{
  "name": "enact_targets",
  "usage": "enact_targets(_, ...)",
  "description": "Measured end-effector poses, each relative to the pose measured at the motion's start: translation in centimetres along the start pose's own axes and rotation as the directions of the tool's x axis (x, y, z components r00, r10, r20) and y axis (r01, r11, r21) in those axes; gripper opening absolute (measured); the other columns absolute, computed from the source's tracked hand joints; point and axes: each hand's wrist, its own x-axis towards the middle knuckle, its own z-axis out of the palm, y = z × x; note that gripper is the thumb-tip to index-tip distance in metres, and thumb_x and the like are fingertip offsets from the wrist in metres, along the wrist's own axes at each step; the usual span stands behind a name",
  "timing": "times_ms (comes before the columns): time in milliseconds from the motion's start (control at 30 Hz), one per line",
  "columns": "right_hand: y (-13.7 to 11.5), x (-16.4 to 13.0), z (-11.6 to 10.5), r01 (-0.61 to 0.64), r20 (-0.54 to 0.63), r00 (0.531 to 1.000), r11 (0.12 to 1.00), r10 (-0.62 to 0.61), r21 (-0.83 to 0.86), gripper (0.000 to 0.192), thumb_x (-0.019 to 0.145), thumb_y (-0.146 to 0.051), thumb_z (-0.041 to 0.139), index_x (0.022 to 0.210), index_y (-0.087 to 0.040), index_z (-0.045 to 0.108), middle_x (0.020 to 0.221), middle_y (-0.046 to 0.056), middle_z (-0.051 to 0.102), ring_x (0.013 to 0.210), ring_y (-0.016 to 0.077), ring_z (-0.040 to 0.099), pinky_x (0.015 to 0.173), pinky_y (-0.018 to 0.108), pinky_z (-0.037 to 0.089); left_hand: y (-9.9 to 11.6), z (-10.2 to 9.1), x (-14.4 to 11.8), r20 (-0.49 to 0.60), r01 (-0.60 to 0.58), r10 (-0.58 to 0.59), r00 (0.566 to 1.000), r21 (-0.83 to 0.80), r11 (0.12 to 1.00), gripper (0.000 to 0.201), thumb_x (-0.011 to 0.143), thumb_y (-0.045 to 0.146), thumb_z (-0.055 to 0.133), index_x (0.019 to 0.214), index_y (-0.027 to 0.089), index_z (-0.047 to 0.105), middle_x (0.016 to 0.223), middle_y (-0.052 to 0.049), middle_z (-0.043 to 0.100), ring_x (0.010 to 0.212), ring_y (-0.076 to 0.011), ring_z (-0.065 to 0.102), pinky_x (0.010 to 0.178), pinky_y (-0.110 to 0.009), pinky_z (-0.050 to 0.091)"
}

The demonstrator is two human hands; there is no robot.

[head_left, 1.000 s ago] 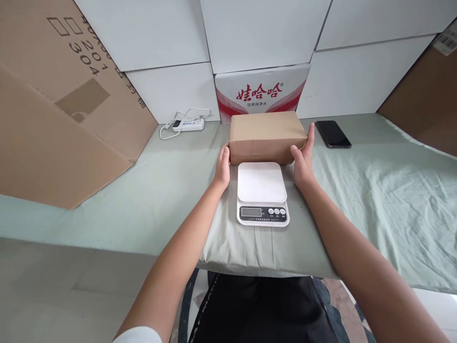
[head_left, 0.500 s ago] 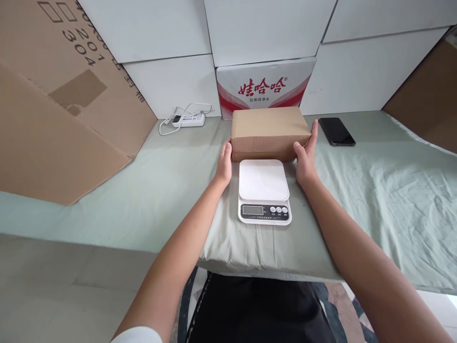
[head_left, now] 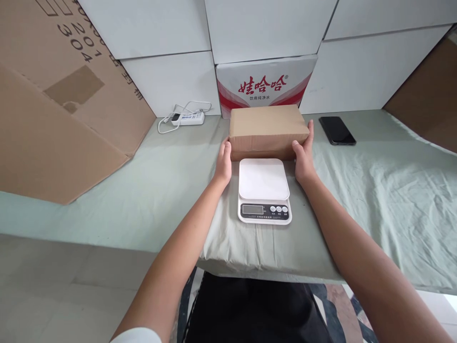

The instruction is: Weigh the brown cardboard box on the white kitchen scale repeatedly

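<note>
A plain brown cardboard box (head_left: 267,128) lies on the pale green cloth of the table (head_left: 160,190), just behind a white kitchen scale (head_left: 264,190). My left hand (head_left: 224,164) presses flat against the box's left end. My right hand (head_left: 304,155) grips its right end, thumb on the front face and fingers along the side. The scale's platform is bare and its display faces me.
A red-and-white carton (head_left: 266,83) stands right behind the box against stacked white boxes. A white power strip with cable (head_left: 185,119) lies at the back left, a black phone (head_left: 337,130) at the back right. A large brown cardboard sheet (head_left: 60,100) leans at the left.
Both hands stay on the ends of the brown box. The view has shifted slightly; the box and hands hardly moved.
</note>
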Motion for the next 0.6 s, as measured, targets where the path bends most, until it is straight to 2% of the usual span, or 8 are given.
enact_targets(233, 0.6, 0.4, 0.2, 0.034, 0.003, 0.999, 0.999, -0.034, -0.026, 0.126, 0.082, -0.097, 0.056, 0.184, -0.039, 0.010, 0.196, 0.002, 0.023, 0.185, 0.0365, 0.020, 0.151, 0.067, 0.020, 0.1, 0.0, 0.1, -0.007, -0.002, 0.002, 1.000, 0.015, 1.000, 0.083, 0.103, 0.087, 0.049, 0.160, 0.028, 0.061, 0.173, -0.010, 0.064, 0.169, -0.0322, 0.054, 0.138, -0.044, 0.045)
enact_targets(467, 0.7, -0.1, -0.1, 0.054, -0.041, 0.998, 0.996, -0.056, -0.065, 0.117, 0.088, -0.091, 0.057, 0.184, -0.036, 0.016, 0.195, 0.004, 0.026, 0.185, 0.0332, 0.018, 0.151, 0.063, 0.024, -0.4, -1.2, 0.6, -0.050, -0.012, 0.014, 0.999, 0.039, 0.999, 0.083, 0.101, 0.088, 0.054, 0.165, 0.036, 0.058, 0.188, -0.004, 0.046, 0.179, -0.0282, 0.036, 0.147, -0.043, 0.031)
enact_targets(533, 0.8, -0.2, -0.1, 0.038, -0.038, 0.998, 0.998, -0.040, -0.059, 0.117, 0.087, -0.092, 0.056, 0.183, -0.037, 0.016, 0.194, 0.004, 0.029, 0.185, 0.0333, 0.019, 0.151, 0.063, 0.024, -0.5, -1.4, 0.7, -0.041, 0.001, 0.000, 0.999, 0.025, 1.000, 0.081, 0.102, 0.087, 0.054, 0.163, 0.034, 0.061, 0.187, -0.005, 0.048, 0.179, -0.0286, 0.036, 0.147, -0.043, 0.032)
enact_targets(600, 0.8, -0.3, 0.0, 0.004, -0.041, 0.999, 0.999, -0.006, -0.044, 0.118, 0.085, -0.094, 0.055, 0.182, -0.038, 0.018, 0.193, 0.004, 0.031, 0.184, 0.0347, 0.023, 0.151, 0.066, 0.024, -0.6, -1.3, 0.8, -0.004, 0.018, -0.018, 1.000, -0.004, 1.000, 0.077, 0.102, 0.086, 0.055, 0.156, 0.032, 0.068, 0.181, -0.007, 0.056, 0.178, -0.0297, 0.040, 0.146, -0.045, 0.035)
